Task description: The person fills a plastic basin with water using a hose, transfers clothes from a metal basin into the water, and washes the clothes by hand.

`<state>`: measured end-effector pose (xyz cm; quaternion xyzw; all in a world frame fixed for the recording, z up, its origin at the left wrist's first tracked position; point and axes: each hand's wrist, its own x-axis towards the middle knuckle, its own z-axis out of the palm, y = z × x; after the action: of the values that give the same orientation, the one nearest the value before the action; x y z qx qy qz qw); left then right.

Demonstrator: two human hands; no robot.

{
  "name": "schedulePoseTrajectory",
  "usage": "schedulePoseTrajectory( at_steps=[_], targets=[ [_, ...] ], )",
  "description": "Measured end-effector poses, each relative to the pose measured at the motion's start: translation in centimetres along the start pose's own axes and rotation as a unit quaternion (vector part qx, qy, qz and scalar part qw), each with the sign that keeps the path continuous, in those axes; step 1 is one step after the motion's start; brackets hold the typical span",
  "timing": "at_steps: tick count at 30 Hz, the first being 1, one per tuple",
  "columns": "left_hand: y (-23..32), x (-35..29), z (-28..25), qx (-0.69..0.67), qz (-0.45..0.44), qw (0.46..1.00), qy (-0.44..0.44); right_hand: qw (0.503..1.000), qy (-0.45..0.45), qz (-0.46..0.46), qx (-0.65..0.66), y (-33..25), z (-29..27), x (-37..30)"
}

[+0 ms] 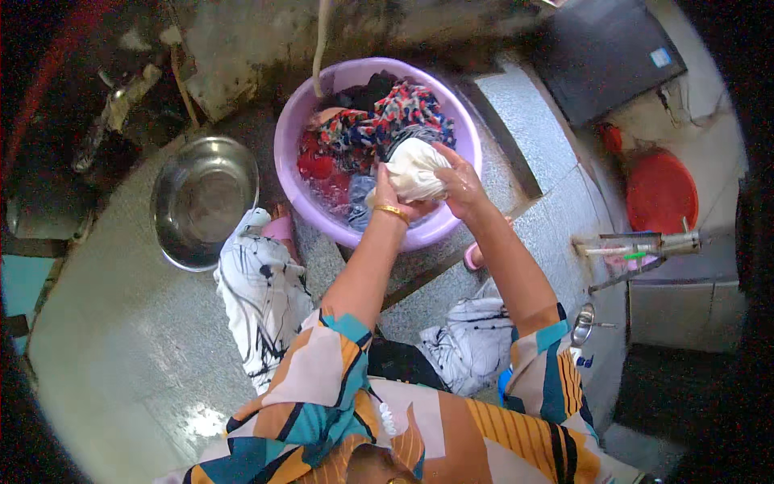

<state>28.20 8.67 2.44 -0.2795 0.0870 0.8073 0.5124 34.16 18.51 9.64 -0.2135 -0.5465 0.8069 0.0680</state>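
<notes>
A bunched white cloth, with a dark striped part at its far side, is between my hands above the purple tub. My left hand closes round its near left side, the wrist wearing a gold bangle. From the right, my right hand grips the same bundle with the thumb on top. Under and beyond it, the tub holds wet laundry: a patterned red, white and navy garment, a red cloth, a blue-grey cloth and a black cloth. Some fingers are hidden behind the bundle.
A steel basin stands on the speckled floor left of the tub. A pale hose hangs over the tub's far rim. To the right are a red round basin, a dark flat panel and a small steel pan.
</notes>
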Motion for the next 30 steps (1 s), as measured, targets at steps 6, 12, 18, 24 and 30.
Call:
schedulePoseTrajectory(
  at_steps=[6, 12, 18, 24, 30],
  targets=[
    [2.0, -5.2, 3.9, 0.049, 0.002, 0.992, -0.117, 0.997, -0.074, -0.014, -0.028, -2.1, 1.0, -4.6],
    [2.5, -5.5, 8.0, 0.183, -0.037, 0.97, -0.157, 0.999, -0.006, 0.012, -0.045, -5.0, 1.8, -4.0],
    [2.8, -5.2, 8.9, 0.451, -0.087, 0.874, -0.159, 0.859, 0.122, -0.215, -0.448, -4.6, 1.3, -1.6],
    [-1.0, -6.1, 7.9, 0.48, -0.062, 0.866, -0.122, 0.914, 0.139, -0.192, -0.33, -3.0, -1.9, 1.4],
    [-0.8, -5.2, 8.1, 0.53, -0.091, 0.835, -0.115, 0.959, 0.085, -0.11, -0.247, -3.7, -2.2, 1.7]
  ],
)
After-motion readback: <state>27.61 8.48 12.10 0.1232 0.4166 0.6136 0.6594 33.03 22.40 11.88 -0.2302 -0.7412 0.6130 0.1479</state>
